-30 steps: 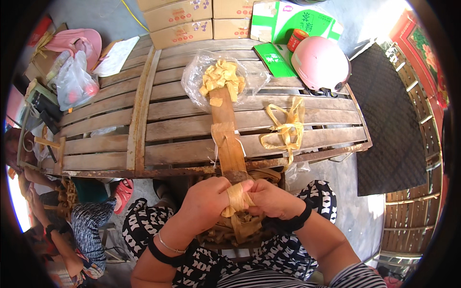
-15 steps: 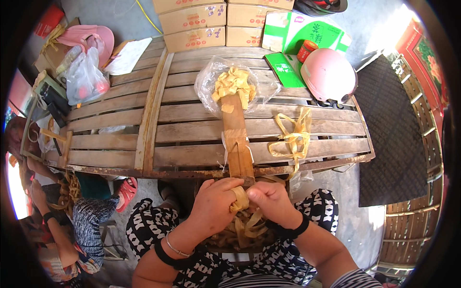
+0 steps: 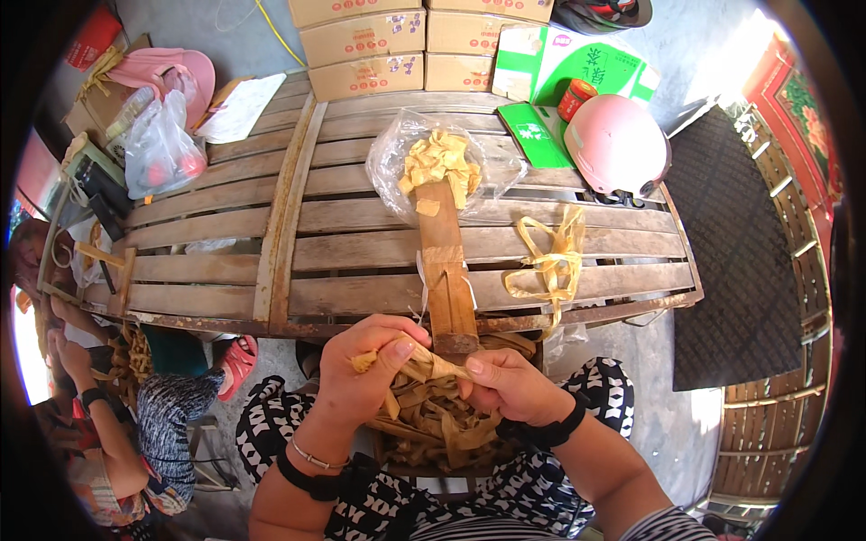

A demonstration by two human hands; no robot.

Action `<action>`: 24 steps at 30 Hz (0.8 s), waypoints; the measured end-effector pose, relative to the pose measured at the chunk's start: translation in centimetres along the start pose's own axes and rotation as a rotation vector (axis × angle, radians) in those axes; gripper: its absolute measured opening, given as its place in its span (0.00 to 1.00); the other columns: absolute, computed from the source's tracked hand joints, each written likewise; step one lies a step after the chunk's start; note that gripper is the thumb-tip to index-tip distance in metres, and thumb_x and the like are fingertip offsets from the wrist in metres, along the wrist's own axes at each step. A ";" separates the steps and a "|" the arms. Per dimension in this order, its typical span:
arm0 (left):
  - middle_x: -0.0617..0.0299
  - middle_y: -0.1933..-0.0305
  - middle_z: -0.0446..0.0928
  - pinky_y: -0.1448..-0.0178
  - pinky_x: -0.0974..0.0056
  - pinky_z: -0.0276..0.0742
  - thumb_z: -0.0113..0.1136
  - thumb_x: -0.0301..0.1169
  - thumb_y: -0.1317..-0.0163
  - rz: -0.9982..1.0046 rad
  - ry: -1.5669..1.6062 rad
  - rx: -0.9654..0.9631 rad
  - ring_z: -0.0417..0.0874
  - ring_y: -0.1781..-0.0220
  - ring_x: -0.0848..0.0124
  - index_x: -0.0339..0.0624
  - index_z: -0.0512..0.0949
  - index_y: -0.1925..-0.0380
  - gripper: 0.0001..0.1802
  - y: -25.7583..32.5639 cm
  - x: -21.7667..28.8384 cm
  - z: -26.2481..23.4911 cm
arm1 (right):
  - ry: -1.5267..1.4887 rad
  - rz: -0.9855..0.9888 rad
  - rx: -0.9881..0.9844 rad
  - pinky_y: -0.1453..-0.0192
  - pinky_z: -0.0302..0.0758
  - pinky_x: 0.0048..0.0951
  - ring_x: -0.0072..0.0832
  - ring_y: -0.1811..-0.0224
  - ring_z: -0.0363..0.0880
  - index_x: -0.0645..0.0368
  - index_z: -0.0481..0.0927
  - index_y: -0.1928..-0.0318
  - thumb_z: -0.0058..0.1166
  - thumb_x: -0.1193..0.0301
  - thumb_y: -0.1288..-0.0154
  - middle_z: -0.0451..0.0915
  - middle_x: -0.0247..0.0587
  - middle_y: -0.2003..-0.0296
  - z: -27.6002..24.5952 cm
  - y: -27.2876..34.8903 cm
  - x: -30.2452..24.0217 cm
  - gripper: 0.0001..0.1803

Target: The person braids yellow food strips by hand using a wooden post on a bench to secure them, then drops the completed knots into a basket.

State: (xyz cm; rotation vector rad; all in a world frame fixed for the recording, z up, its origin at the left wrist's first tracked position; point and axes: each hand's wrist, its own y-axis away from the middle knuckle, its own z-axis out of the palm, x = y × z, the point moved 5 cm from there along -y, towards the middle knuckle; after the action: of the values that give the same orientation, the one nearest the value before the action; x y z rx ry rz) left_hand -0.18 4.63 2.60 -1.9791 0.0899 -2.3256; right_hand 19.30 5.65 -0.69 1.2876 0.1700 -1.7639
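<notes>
A tan, pliable strip [image 3: 428, 366] stretches between my two hands in front of the board's near end. My left hand [image 3: 370, 365] pinches its left part, with a short end poking out by the thumb. On the other side, the thumb and fingers of my right hand [image 3: 507, 383] are closed on the strip. Below them, a box in my lap holds a heap of similar tan strips [image 3: 446, 428]. A narrow wooden board [image 3: 446, 293] reaches over the table's front edge. At its far end lie folded yellowish pieces [image 3: 439, 160] on a clear plastic bag [image 3: 386, 171].
Yellow strips [image 3: 559, 261] lie on the slatted table [image 3: 356, 248], right of the board. Behind are a pink helmet [image 3: 617, 144], a red can [image 3: 575, 97] and stacked cardboard boxes [image 3: 363, 45]. At left sit a plastic bag [image 3: 162, 149] and another person [image 3: 99, 433].
My hands have moved apart, the left one shifting left. The strip, bunched in a loop at the board's end before, is now drawn out between them, uncovering the board's end.
</notes>
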 end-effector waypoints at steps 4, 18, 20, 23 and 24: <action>0.58 0.63 0.81 0.64 0.70 0.78 0.62 0.25 0.36 -0.382 0.208 -0.104 0.81 0.69 0.72 0.34 0.78 0.53 0.12 0.1 -3.0 0.2 | -0.081 0.063 0.026 0.76 0.51 0.19 0.14 0.81 0.55 0.59 0.80 0.67 0.50 0.53 0.26 0.62 0.23 0.83 0.6 -0.2 -0.3 0.21; 0.62 0.73 0.77 0.69 0.70 0.74 0.60 0.25 0.35 -0.342 0.077 0.093 0.77 0.75 0.75 0.37 0.78 0.62 0.05 -1.7 -6.9 1.7 | 0.790 -0.492 0.663 0.76 0.69 0.23 0.20 0.80 0.73 0.56 0.77 0.70 0.66 0.64 0.37 0.78 0.30 0.79 -3.8 -2.1 -3.1 0.13; 0.63 0.73 0.77 0.69 0.70 0.73 0.61 0.27 0.35 -0.347 0.058 0.187 0.76 0.75 0.75 0.36 0.78 0.62 0.05 -2.1 -8.3 1.2 | 1.087 -0.586 0.754 0.75 0.72 0.24 0.22 0.80 0.75 0.58 0.77 0.68 0.69 0.65 0.41 0.80 0.36 0.78 -3.5 -2.6 -3.3 0.14; 0.63 0.73 0.77 0.69 0.71 0.72 0.62 0.30 0.34 -0.293 -0.073 0.262 0.75 0.76 0.75 0.36 0.78 0.64 0.07 -2.2 -10.0 0.1 | 1.223 -0.580 0.864 0.74 0.73 0.25 0.23 0.80 0.76 0.59 0.78 0.67 0.71 0.66 0.43 0.81 0.39 0.77 -3.7 -3.0 -3.2 0.14; 0.65 0.73 0.76 0.69 0.71 0.72 0.62 0.30 0.34 -0.352 -0.106 0.292 0.74 0.76 0.77 0.35 0.79 0.65 0.08 -2.0 -10.1 -0.4 | 1.220 -0.558 0.878 0.74 0.73 0.24 0.23 0.80 0.76 0.59 0.78 0.68 0.71 0.67 0.44 0.81 0.39 0.77 -3.9 -2.9 -3.1 0.14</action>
State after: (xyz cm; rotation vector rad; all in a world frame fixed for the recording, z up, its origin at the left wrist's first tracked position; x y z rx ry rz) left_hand 1.02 7.66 -7.21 -2.0933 -0.6159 -2.2474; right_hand 19.97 11.44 -1.00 3.0914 0.4964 -1.1916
